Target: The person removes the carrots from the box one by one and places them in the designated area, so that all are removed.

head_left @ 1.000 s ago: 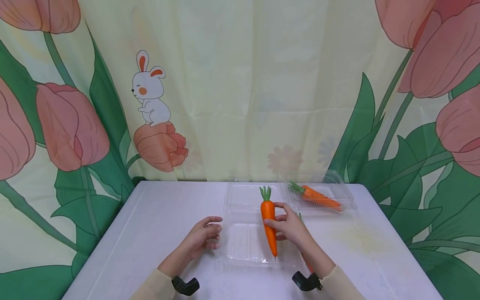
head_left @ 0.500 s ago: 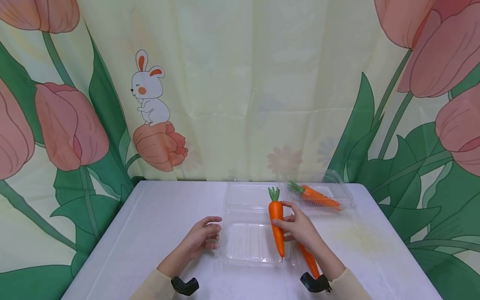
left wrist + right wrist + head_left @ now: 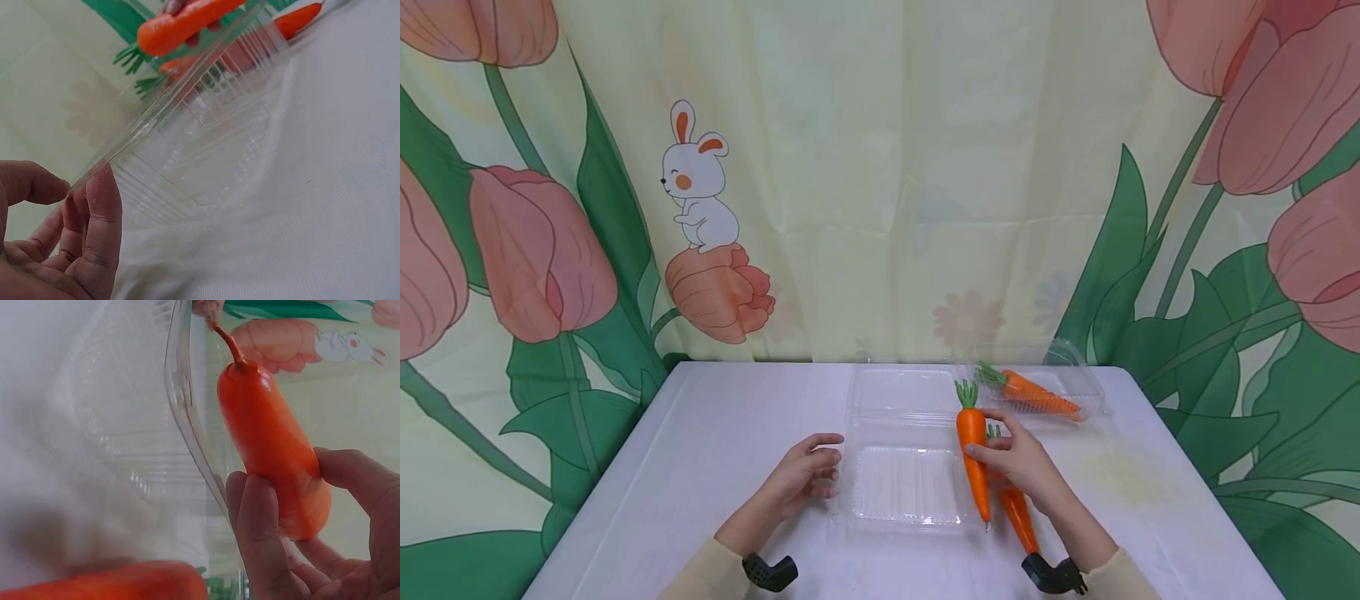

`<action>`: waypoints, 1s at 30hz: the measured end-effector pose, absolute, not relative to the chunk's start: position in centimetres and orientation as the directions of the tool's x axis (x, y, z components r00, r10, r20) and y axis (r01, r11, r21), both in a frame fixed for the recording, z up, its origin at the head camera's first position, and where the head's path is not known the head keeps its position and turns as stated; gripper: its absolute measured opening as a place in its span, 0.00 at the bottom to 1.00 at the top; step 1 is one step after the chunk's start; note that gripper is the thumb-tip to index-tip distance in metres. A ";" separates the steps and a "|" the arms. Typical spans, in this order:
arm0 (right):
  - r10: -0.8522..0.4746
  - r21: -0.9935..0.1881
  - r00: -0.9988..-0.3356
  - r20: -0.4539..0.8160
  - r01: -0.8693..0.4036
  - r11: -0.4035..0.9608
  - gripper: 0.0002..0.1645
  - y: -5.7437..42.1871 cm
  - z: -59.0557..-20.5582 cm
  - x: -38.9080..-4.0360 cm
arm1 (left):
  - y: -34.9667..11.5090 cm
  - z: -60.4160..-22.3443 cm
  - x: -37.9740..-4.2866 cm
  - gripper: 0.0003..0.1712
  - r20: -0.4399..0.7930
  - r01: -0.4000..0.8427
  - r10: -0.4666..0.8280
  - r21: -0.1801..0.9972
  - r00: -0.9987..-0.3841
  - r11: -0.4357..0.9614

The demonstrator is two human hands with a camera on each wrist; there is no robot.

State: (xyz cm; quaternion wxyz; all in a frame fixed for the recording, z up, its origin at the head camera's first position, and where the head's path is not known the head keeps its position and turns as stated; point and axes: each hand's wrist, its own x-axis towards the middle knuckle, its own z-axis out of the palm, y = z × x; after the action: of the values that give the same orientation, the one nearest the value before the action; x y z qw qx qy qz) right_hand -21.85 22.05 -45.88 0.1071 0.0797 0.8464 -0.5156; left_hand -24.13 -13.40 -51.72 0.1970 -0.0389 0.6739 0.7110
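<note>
Swung toward three o'clock since the earlier frame, my right hand (image 3: 1017,458) grips one carrot (image 3: 972,437) of three, thumb against fingers, at the three-o'clock edge of the open box (image 3: 902,492); in the right wrist view its leaves are hidden. My left hand (image 3: 803,475) pinches the nine-o'clock rim. The second carrot (image 3: 1019,518) lies at four o'clock, partly behind my fingers. Two o'clock holds the other of two boxes, the far box (image 3: 1093,398), its third carrot (image 3: 1037,396) dulled by plastic.
</note>
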 end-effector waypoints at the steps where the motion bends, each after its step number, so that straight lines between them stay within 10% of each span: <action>1: 0.027 -0.855 -0.964 -0.265 0.248 0.456 0.47 22.2 -45.9 -21.8 | -13.4 -51.7 -24.1 0.28 -0.322 -0.333 0.227 0.943 -0.919 -0.014; 30: 0.061 -0.832 -0.943 -0.326 0.317 0.456 0.48 27.5 -46.9 -19.5 | -13.0 -51.9 -23.9 0.30 -0.333 -0.340 0.188 0.940 -0.924 -0.005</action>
State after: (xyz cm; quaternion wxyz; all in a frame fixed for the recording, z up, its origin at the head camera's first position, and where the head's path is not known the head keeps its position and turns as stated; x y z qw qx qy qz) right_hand -19.55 27.48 -46.88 0.1257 0.1117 0.8440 -0.5093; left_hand -23.88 -13.03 -51.91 0.1869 -0.0560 0.6800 0.7068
